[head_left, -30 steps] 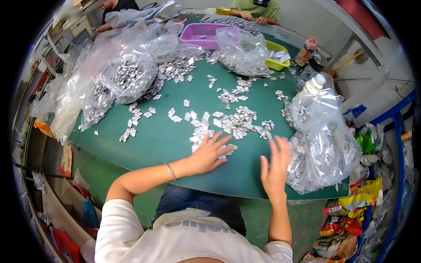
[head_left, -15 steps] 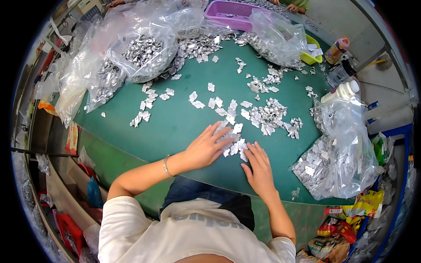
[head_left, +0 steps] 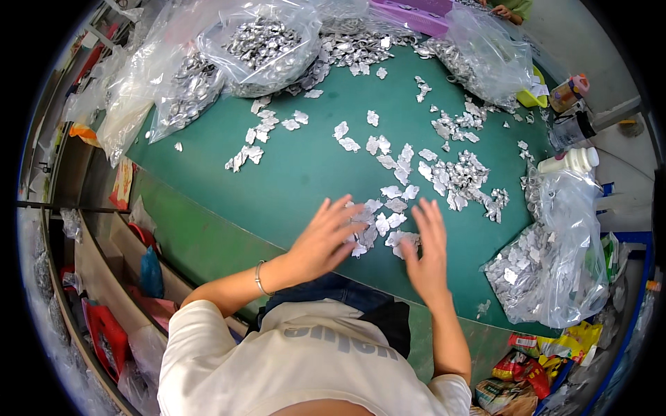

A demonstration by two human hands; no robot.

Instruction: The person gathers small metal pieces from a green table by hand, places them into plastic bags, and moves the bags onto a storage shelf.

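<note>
Both the left hand (head_left: 325, 239) and right hand (head_left: 424, 251) lay flat, fingers spread, gripping nothing, over silver foil pieces (head_left: 378, 225) at lower centre; a careless sweep risked pushing pieces off the green surface (head_left: 291, 187).

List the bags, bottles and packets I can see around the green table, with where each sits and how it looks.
Clear plastic bag: table's far left, bulging with silvery pieces.
Second clear bag: right edge, slumped, partly filled with silvery pieces.
Third clear bag: far right, crumpled, mostly transparent.
White bottle: right edge, lying on its side.
Snack packets: floor, lower right, red and yellow, crumpled.
Purple tray: far edge, rectangular.
</note>
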